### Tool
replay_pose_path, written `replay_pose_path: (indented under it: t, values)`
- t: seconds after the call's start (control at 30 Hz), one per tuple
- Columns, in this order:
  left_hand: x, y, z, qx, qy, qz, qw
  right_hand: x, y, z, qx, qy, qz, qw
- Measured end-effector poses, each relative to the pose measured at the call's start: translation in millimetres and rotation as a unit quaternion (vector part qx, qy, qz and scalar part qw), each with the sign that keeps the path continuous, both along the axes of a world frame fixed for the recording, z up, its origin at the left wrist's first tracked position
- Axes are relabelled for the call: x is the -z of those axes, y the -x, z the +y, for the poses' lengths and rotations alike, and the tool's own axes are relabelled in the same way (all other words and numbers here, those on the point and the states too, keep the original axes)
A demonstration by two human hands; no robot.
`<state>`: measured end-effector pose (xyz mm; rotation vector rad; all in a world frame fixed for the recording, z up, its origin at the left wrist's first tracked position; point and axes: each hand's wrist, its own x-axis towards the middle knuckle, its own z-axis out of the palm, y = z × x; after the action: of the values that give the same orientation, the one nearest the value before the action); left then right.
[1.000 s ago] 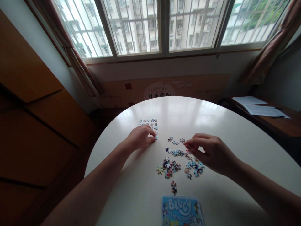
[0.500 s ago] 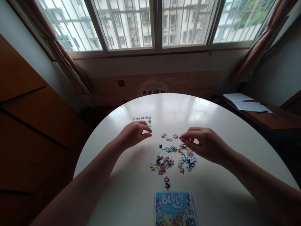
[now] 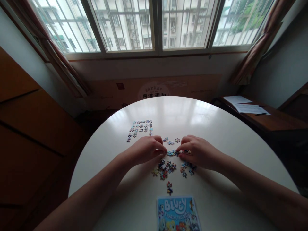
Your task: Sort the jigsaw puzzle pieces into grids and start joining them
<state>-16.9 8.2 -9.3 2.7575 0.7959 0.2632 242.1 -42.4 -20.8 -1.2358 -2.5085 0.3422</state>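
Observation:
Loose puzzle pieces (image 3: 167,168) lie in small heaps on the white round table (image 3: 103,179). My left hand (image 3: 150,148) is at the left end of a short row of blue pieces (image 3: 172,153), its fingers curled with the tips close together; what they hold, if anything, is too small to make out. At the row's right end is my right hand (image 3: 190,149), fingers bent over pieces and partly hiding them; its grip is also unclear. Rows of pieces (image 3: 141,126) form a partial frame further back on the left. Several single pieces (image 3: 170,143) sit just beyond my hands.
A blue picture card (image 3: 178,213) marked "BLUEY" lies at the near edge, with two pieces (image 3: 169,187) above it. Papers (image 3: 250,108) rest on a brown side table (image 3: 284,120) at the right. A window stands behind the table.
My left hand has moved right and nearer, from the arranged rows to the blue pieces, uncovering those rows. My right hand has moved slightly left and down over the pieces.

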Motion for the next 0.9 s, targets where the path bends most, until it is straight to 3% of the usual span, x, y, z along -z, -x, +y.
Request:
replay_pose_path:
  t: [0.63, 0.9]
  values:
    - [-7.0, 1.1, -2.3, -0.047, -0.018, -0.041, 0.998, 1.3, 0.2, -0.5, 0.098, 0.120, 0.039, 0.987]
    - [13.0, -32.9, -24.3, -0.099, -0.031, -0.057, 0.993, 3.4, 3.2, 0.0, 0.103, 0.121, 0.064, 0.985]
